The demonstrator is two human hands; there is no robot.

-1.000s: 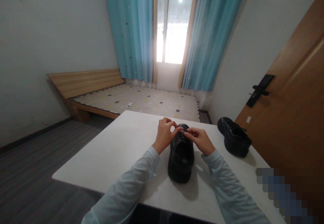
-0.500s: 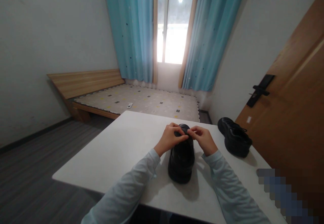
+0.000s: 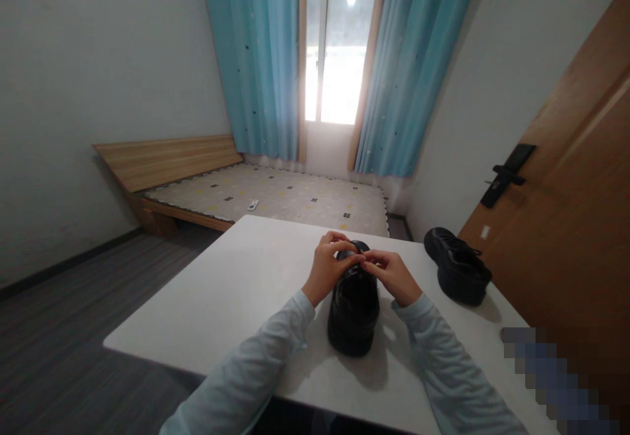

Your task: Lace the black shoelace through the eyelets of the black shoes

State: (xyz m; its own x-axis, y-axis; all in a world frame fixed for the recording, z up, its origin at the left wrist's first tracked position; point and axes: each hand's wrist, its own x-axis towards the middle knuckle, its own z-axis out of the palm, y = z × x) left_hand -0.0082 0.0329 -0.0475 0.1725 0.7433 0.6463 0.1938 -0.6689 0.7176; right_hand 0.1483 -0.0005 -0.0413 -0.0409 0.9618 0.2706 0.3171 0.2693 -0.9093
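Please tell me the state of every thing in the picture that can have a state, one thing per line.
Near shoe: upright on the table, both hands at its laces.
Left hand: fingers pinched at the laces.
Right hand: fingers pinched at the laces.
Second shoe: upright, untouched, near the table's right edge.
Curtains: drawn apart.
Door: open or shut, cannot tell.

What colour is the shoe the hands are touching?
Black. The shoe under both hands shows best in the head view, dark all over against the white table.
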